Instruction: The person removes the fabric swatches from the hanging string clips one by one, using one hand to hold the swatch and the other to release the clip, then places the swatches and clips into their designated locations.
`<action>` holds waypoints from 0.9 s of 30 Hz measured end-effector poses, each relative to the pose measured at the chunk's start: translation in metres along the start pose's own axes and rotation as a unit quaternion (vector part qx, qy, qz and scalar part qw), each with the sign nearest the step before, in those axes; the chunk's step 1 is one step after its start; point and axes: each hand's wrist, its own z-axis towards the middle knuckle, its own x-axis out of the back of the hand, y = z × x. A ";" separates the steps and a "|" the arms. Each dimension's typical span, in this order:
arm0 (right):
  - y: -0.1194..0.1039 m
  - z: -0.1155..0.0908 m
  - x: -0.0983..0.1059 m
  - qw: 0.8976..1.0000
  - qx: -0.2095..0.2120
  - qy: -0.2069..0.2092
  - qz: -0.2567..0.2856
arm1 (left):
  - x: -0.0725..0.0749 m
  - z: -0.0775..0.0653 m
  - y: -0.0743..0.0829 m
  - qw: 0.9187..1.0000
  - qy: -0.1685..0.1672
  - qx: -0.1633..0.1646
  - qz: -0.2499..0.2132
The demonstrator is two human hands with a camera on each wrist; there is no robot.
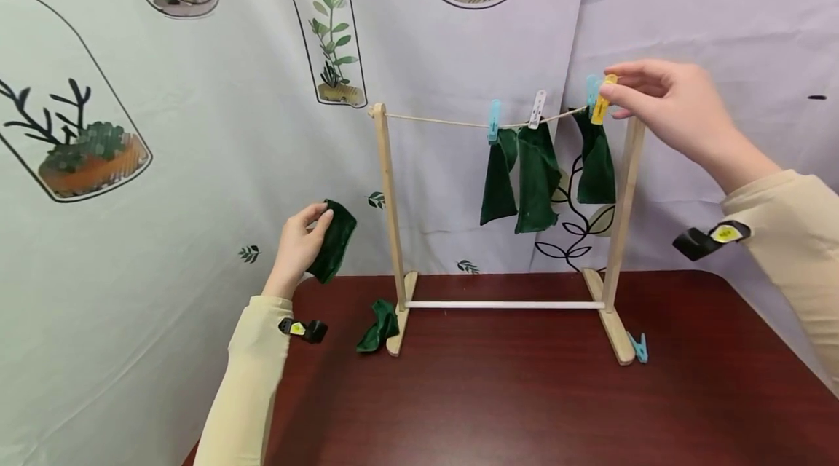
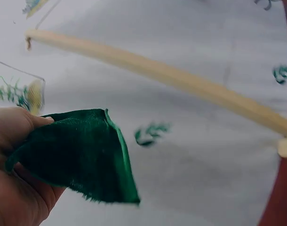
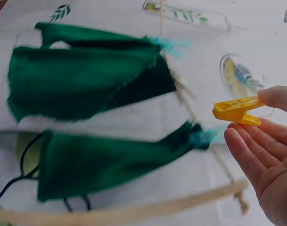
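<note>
At the left, my left hand [image 1: 300, 246] pinches a green cloth [image 1: 333, 242] by its edge, held up beside the rack's left post; the left wrist view shows the cloth [image 2: 82, 155] folded over and drooping. High at the right, my right hand [image 1: 678, 105] holds a yellow clothespin [image 1: 603, 100] between thumb and fingers. In the right wrist view this clothespin [image 3: 237, 111] is apart from the string [image 3: 223, 165]. Green cloths [image 1: 537, 182] hang from the string, under a blue clothespin [image 1: 494, 121], a white clothespin [image 1: 537, 109] and another blue clothespin [image 1: 593, 89] near the right post.
A wooden rack [image 1: 393, 218] with a white crossbar [image 1: 505, 304] stands on the dark red table [image 1: 498, 393]. Another green cloth [image 1: 379, 328] lies crumpled by its left foot. A blue clothespin [image 1: 639, 348] lies by the right foot. A printed curtain [image 1: 262, 124] hangs behind.
</note>
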 end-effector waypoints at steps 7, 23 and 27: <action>0.030 -0.015 0.011 1.000 -0.019 0.006 0.000 | 0.001 -0.011 -0.036 0.999 -0.012 0.028 0.037; 0.066 -0.056 0.019 0.994 -0.043 0.038 -0.095 | -0.019 -0.025 -0.082 0.992 -0.074 0.068 0.075; 0.077 -0.065 0.023 0.992 -0.059 0.048 -0.103 | -0.026 -0.028 -0.091 0.991 -0.082 0.069 0.077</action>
